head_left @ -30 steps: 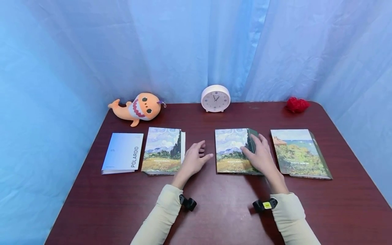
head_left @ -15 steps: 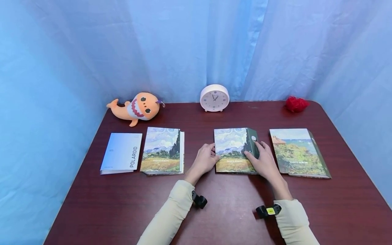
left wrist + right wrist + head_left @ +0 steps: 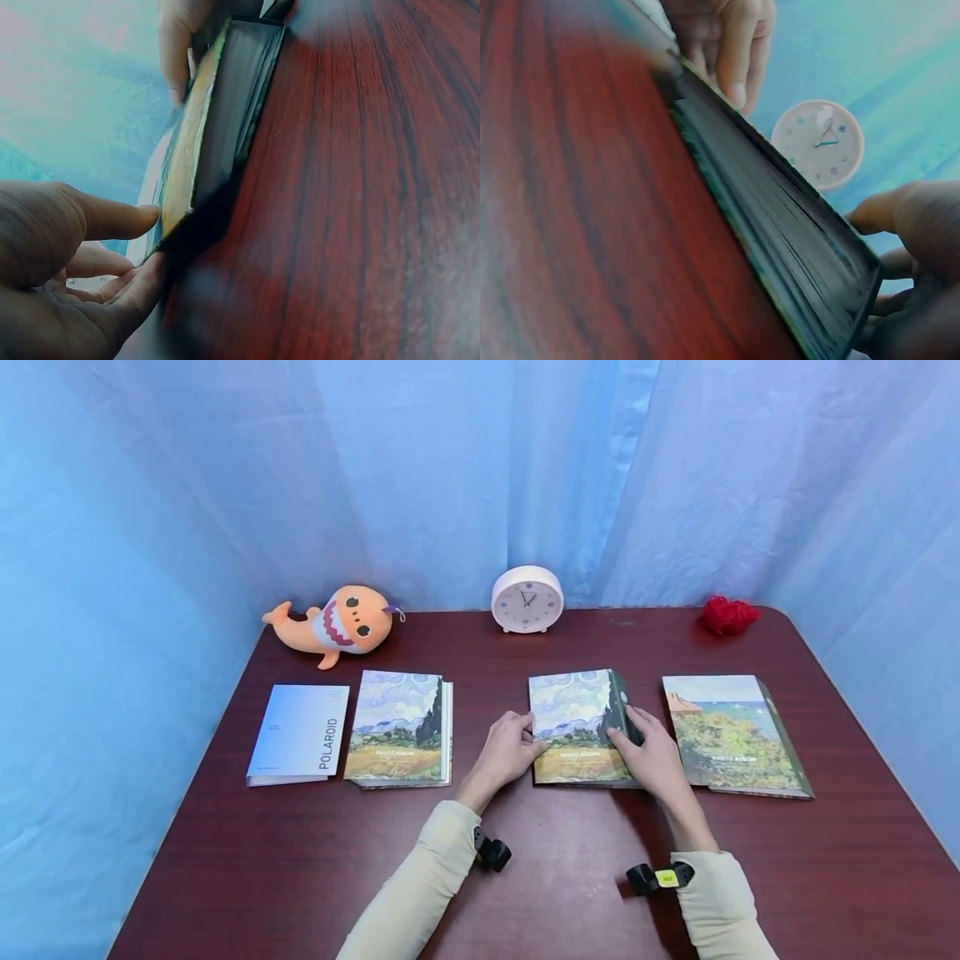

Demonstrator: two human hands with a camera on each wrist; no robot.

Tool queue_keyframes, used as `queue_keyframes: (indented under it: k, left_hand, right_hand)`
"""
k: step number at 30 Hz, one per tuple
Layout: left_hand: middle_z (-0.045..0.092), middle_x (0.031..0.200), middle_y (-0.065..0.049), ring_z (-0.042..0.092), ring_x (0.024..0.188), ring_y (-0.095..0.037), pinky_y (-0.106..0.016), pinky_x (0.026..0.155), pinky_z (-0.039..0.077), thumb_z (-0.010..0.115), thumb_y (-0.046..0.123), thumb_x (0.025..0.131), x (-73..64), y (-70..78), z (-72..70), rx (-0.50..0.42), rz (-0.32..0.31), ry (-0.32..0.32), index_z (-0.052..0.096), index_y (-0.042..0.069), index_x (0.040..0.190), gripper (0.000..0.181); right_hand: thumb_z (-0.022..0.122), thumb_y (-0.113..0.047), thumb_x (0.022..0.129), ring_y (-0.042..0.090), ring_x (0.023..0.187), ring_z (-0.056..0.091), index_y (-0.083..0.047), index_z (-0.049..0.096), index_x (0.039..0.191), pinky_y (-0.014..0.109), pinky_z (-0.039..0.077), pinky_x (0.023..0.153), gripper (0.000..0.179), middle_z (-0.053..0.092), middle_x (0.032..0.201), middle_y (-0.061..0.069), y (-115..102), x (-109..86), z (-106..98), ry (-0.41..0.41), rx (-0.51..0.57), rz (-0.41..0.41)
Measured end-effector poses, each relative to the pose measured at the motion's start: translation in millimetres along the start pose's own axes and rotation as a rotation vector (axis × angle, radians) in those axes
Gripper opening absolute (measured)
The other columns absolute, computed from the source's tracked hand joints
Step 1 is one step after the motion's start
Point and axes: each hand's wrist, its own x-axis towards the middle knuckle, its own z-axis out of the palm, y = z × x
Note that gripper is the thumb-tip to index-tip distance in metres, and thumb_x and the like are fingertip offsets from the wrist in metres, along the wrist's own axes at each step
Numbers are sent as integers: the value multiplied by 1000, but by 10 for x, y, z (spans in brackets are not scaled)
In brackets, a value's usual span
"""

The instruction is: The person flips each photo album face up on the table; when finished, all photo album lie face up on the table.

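A photo album (image 3: 573, 718) with a painted landscape cover and dark green spine lies right of the table's middle, between both hands. My left hand (image 3: 504, 752) pinches its left edge, thumb on the cover; in the left wrist view the index finger (image 3: 142, 289) sits under the cover's edge. On the spine side, my right hand (image 3: 658, 764) grips the album with the thumb on the front cover and the fingers along the spine. Dark page edges (image 3: 772, 225) show between the covers in the right wrist view.
Left of the hands lie a similar landscape album (image 3: 396, 727) and a blue-white Polaroid album (image 3: 300, 731). To the right is a seaside-garden album (image 3: 731, 735). An orange shark plush (image 3: 337, 620), a round clock (image 3: 527, 600) and red yarn (image 3: 727, 616) line the table's back edge.
My left hand has moved right and taken hold of the album's left edge. My right hand has closed on the spine side. The album has shifted slightly, with less of its spine showing.
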Motion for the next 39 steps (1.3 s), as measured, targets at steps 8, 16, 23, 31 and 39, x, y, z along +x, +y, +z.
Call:
queue_keyframes:
  k: [8,16,23,31,39]
  left_hand:
    - [56,97,-9,53,78,-14,-23,67,44,69,30,88,4,27,-10,11,0,-29,57,3,87,30]
    - [53,84,-5,46,74,-12,-21,61,38,64,49,88,-20,150,66,-1,38,-45,58,4,84,46]
    - [38,149,-14,41,133,-22,-39,106,40,51,63,89,-72,309,66,-62,0,-135,30,18,151,80]
    - [23,158,-8,27,144,-27,-46,114,30,48,59,93,-5,294,35,-93,55,-180,24,22,153,74]
    - [27,157,1,36,140,-17,-38,113,33,51,54,94,58,187,-43,-232,96,-185,27,25,152,69]
  right_hand:
    - [55,-48,94,17,115,54,-22,35,149,24,46,89,64,54,136,18,-61,-55,-51,-9,268,69]
    - [58,-49,92,38,128,47,-25,37,148,56,41,99,64,40,148,17,-338,-149,-238,32,237,-49]
    - [57,-52,91,44,128,46,-13,35,149,58,45,96,73,32,152,20,-546,-199,-300,44,144,-67]
    - [57,-53,90,35,128,49,-10,24,152,45,52,90,82,44,144,22,-593,-189,-294,-10,254,4]
    - [50,-37,99,18,121,55,-11,36,149,14,51,79,58,51,139,21,-635,-172,-295,-1,413,-21]
